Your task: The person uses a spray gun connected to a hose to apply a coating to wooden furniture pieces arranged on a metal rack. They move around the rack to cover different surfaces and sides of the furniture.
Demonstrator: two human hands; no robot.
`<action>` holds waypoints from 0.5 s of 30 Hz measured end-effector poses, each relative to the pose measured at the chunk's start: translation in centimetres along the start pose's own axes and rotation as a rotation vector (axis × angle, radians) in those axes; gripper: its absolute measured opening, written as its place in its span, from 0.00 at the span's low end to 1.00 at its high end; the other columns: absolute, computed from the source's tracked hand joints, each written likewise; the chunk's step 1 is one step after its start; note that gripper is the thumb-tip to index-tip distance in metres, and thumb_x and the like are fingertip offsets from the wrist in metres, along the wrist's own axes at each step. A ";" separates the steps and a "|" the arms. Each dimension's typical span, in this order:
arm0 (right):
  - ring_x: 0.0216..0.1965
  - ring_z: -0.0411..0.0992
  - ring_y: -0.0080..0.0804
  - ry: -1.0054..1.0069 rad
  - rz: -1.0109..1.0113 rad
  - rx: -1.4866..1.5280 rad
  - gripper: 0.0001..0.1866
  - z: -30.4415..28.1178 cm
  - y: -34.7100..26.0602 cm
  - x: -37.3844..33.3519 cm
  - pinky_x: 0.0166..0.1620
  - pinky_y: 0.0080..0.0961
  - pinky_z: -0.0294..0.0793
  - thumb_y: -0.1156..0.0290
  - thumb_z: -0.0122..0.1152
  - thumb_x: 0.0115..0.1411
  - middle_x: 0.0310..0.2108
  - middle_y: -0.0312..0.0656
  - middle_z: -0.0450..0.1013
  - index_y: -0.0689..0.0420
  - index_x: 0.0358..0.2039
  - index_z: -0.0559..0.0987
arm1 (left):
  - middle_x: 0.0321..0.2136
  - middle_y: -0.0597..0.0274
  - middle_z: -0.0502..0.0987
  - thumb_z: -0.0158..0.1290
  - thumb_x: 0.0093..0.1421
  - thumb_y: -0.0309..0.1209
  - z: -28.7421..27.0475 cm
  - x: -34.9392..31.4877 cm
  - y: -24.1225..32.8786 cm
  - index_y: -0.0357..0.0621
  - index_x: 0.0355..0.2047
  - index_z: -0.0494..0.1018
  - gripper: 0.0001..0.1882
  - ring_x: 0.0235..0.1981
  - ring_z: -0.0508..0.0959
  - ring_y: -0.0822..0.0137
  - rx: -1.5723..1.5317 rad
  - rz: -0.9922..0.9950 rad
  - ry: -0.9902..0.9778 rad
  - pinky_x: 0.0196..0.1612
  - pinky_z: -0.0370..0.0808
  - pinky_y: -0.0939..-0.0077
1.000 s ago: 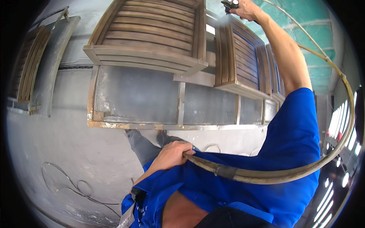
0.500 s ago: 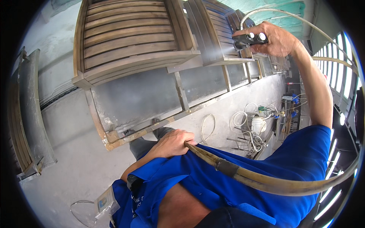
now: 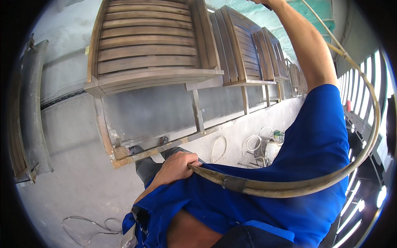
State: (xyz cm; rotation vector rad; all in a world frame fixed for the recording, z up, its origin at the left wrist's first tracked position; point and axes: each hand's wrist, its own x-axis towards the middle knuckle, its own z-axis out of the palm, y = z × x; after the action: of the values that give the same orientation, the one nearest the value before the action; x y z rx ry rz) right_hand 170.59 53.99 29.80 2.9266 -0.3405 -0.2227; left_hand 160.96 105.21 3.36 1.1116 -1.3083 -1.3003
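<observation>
My left hand (image 3: 177, 167), in front of my blue shirt, is closed around a bundled pair of beige hoses (image 3: 231, 182), taped together. They curve up the right side. My right arm (image 3: 308, 45) reaches to the top edge, where most of my right hand (image 3: 276, 3) is cut off. Only a dark bit of the spray gun (image 3: 268, 6) shows by its fingers. Nearest me stands a slatted brown wooden furniture piece (image 3: 149, 52) on a metal-framed stand. Beyond it to the right is a second slatted wooden piece (image 3: 244, 43).
More wooden pieces (image 3: 271, 49) line up into the distance. The stand's front rail (image 3: 173, 142) runs close before my legs. Loose hoses (image 3: 219, 149) and a white bucket (image 3: 272, 149) are on the floor. Another panel-like rack (image 3: 35, 107) stands at the left.
My right hand with the spray gun has moved up and away, almost out of the picture. The spray mist is gone. My left hand keeps its grip on the hoses.
</observation>
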 end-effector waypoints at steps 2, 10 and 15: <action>0.23 0.77 0.29 -0.194 0.355 0.125 0.13 -2.1 -2.3 -2.0 0.26 0.31 0.77 0.61 0.62 0.59 0.25 0.40 0.81 0.54 0.39 0.84 | 0.22 0.47 0.75 0.61 0.61 0.35 -0.2 0.4 -0.2 0.38 0.24 0.72 0.15 0.27 0.76 0.42 0.014 0.020 -0.057 0.31 0.69 0.53; 0.18 0.76 0.27 -0.723 0.599 0.022 0.31 -4.5 -9.6 -10.9 0.18 0.26 0.73 0.68 0.65 0.59 0.24 0.39 0.80 0.42 0.65 0.76 | 0.26 0.43 0.78 0.58 0.62 0.33 -2.4 1.4 0.6 0.36 0.27 0.75 0.11 0.31 0.78 0.39 -0.007 -0.036 -0.191 0.34 0.71 0.50; 0.19 0.75 0.27 -0.724 0.372 0.101 0.25 -2.2 -8.2 -12.9 0.24 0.31 0.77 0.68 0.63 0.63 0.21 0.39 0.78 0.46 0.61 0.78 | 0.26 0.43 0.78 0.58 0.63 0.34 -2.6 1.6 0.6 0.37 0.27 0.74 0.13 0.33 0.78 0.40 -0.018 -0.044 -0.235 0.35 0.71 0.50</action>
State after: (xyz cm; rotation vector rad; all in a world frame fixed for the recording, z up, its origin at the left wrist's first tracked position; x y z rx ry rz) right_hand 160.23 65.27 31.90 2.6899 -0.9981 -1.2273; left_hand 163.34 103.25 3.99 1.0028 -1.4463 -1.5078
